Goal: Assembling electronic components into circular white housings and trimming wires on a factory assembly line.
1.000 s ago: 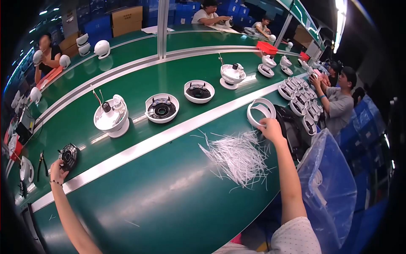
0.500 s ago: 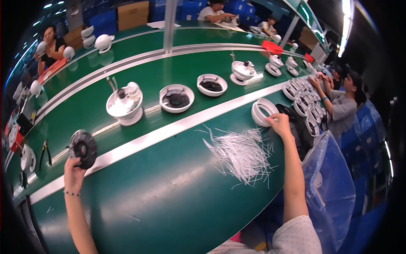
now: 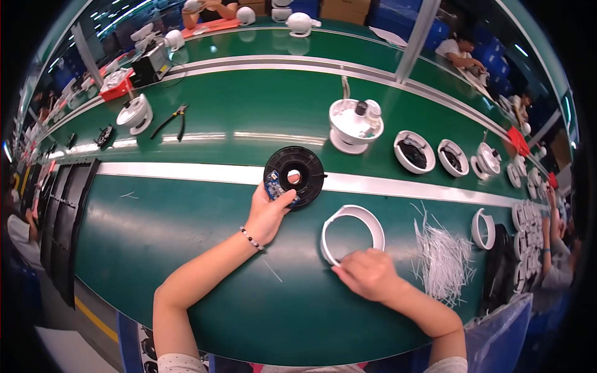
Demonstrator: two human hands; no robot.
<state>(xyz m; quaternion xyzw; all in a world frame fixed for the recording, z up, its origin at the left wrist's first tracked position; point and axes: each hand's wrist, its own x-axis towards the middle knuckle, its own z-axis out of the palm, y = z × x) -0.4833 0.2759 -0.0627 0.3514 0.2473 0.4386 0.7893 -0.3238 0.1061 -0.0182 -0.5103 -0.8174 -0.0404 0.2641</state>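
Note:
My left hand (image 3: pixel 266 217) grips a black round plastic part (image 3: pixel 311 166) with a hole in its middle and a small blue circuit board (image 3: pixel 273 186) on one side. The thumb lies near the board. Lower and to the right, my right hand (image 3: pixel 371 273) is closed on the near edge of a white plastic ring (image 3: pixel 378 231), held over the green bench; parts of its fingers are hidden. The ring and the black part are apart. Another white ring (image 3: pixel 485 229) stands farther right, beyond a heap of thin white strips (image 3: pixel 441 261).
Along the green conveyor (image 3: pixel 249 99) beyond a pale rail are a white dome-shaped assembly (image 3: pixel 356 127), white rings with black inserts (image 3: pixel 413 152) and pliers (image 3: pixel 171 121). Black trays (image 3: pixel 65 217) stand at the left edge. Co-workers sit across and to the right.
My view has turned left. My hands have come closer together in front of me. My right hand has brought a white ring leftward from beside the strips; another ring stays there.

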